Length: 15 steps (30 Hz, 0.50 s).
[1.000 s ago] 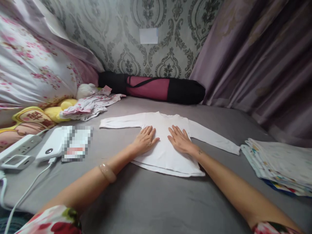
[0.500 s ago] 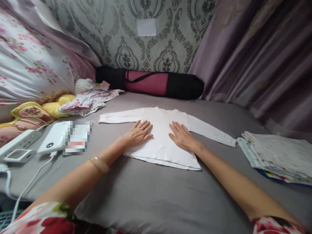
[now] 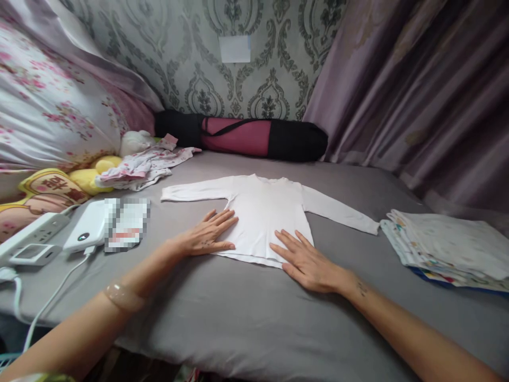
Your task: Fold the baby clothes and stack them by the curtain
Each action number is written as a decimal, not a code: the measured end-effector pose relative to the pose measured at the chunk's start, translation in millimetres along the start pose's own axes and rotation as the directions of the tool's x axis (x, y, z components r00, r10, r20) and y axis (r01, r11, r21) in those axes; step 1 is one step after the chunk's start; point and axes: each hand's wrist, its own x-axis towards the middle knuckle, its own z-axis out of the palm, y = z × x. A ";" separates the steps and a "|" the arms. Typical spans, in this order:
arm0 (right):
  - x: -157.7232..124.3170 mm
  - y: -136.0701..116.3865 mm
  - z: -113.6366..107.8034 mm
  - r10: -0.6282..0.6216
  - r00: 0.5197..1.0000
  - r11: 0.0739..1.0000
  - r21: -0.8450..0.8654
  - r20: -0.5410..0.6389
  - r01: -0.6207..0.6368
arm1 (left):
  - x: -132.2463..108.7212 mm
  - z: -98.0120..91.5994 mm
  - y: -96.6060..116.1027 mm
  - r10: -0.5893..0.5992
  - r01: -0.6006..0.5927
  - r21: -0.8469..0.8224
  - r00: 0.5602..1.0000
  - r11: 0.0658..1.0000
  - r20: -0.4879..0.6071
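A small white long-sleeved shirt (image 3: 266,212) lies flat on the grey bed sheet (image 3: 246,323), sleeves spread to both sides. My left hand (image 3: 207,236) rests flat and open at the shirt's lower left corner, fingertips on the cloth. My right hand (image 3: 308,262) lies flat and open at the lower right hem, fingers on the hem and palm on the sheet. A pale bangle (image 3: 123,297) sits on my left wrist.
A stack of folded printed cloths (image 3: 445,244) lies at the right. At the left are a white power bank (image 3: 85,233), a power strip (image 3: 29,239) with cable, plush toys (image 3: 91,178) and crumpled baby clothes (image 3: 147,164). A black and pink roll bag (image 3: 242,138) lies against the wall.
Both hands slid down from the shirt's chest toward its lower hem and apart to its corners. The camera drew back a little.
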 end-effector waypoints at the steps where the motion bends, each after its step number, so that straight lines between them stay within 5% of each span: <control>1: -6.6 -5.5 -0.8 -0.011 1.000 1.000 0.027 0.012 0.010 | -3.0 -1.9 0.8 0.003 -0.003 -0.005 1.000 1.000 0.001; 6: -31.8 -27.6 -25.5 -0.057 0.990 0.972 0.234 0.126 0.026 | -5.4 -22.3 14.2 -0.007 0.006 -0.003 0.999 1.000 -0.042; 10: -2.4 -14.1 -56.5 -0.121 0.974 0.919 0.393 0.190 0.038 | 20.9 -33.3 36.6 -0.074 0.073 -0.012 0.993 0.997 -0.092; 13: 55.2 17.1 -61.5 0.037 0.999 0.932 0.360 0.015 -0.040 | 48.4 -25.3 56.8 -0.181 0.178 -0.032 0.967 0.983 -0.179; 15: 96.5 39.8 -54.0 0.226 0.957 0.955 0.234 -0.181 -0.182 | 61.6 -15.5 68.5 -0.236 0.231 -0.045 0.950 0.972 -0.203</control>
